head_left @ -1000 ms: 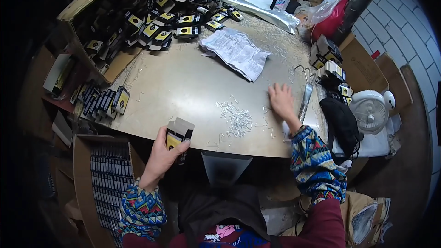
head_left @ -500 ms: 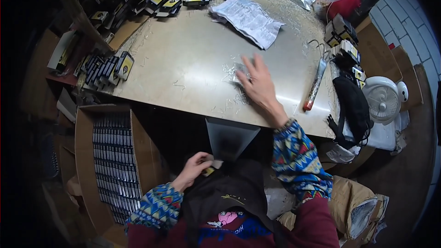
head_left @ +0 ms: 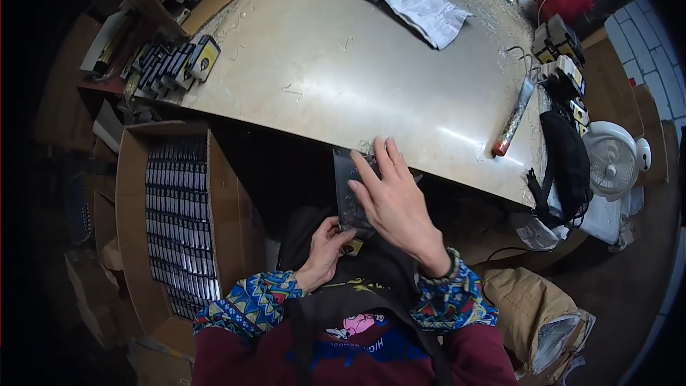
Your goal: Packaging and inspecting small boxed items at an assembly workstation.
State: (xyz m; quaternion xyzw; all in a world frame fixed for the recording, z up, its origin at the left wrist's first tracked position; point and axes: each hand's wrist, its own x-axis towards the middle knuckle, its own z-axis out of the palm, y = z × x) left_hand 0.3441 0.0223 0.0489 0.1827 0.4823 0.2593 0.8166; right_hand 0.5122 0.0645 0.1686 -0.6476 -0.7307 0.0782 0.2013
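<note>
Low in front of my apron, my left hand (head_left: 325,254) is closed around a small black-and-yellow cardboard box (head_left: 351,246), partly hidden by the fingers. My right hand (head_left: 396,207) reaches over the table's front edge, palm down, fingers stretched out. A few thin bent wire pieces (head_left: 366,147) lie at its fingertips, right at that edge. Below them a grey sloping panel (head_left: 344,179) hangs under the tabletop, partly covered by my right hand. More loose wire pieces (head_left: 293,91) are scattered on the pale table (head_left: 400,86).
Left of me, an open carton (head_left: 212,221) holds rows of packed small boxes. Filled boxes (head_left: 171,64) stand at the table's left corner. A folded paper sheet (head_left: 414,3), a red-ended hooked tool (head_left: 511,118), a black bag (head_left: 561,164) and a white fan (head_left: 611,161) lie beyond.
My right hand has come from mid-table toward me to the front edge, and the wire cluster there has shifted with it. My left hand, still holding the box, has moved slightly right.
</note>
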